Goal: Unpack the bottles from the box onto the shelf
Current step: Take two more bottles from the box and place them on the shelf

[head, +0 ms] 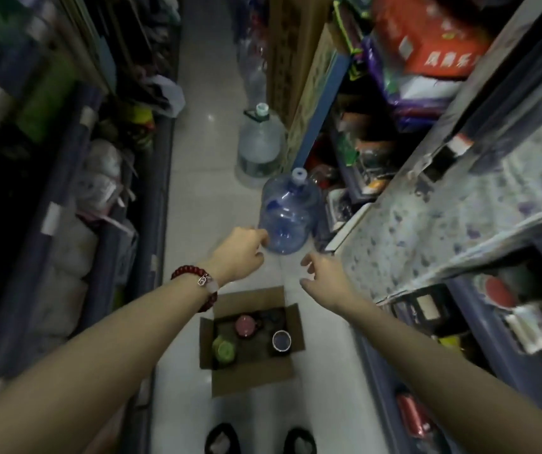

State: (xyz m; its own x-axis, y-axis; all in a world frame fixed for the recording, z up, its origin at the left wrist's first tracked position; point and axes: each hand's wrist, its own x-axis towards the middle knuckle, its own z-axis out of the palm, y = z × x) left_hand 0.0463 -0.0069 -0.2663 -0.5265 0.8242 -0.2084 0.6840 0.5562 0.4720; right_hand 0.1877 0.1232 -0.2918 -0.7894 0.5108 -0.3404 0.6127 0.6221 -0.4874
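Dim indoor aisle, colours muted. A faint glare spot shines on the pale floor (pixel 210 117). Shelves (pixel 427 198) at both edges bend and smear with wide-angle distortion and motion blur.

The setting is a narrow shop aisle with a pale, glossy tiled floor (pixel 210 204) that shows a faint light reflection near its far end. The lighting is dim. Dark blue shelving (pixel 151 178) runs along the left side, stocked with blurred bagged goods. On the right side, a shelf surface covered in a pale speckled liner (pixel 433 217) sits above lower tiers holding dark packaged items. Two large water jugs stand on the floor against the right-hand shelving: a blue one (pixel 287 214) nearer, and a clear one with a pale cap (pixel 260 145) beyond it. Red and purple packages (pixel 427 37) occupy the upper right shelves.
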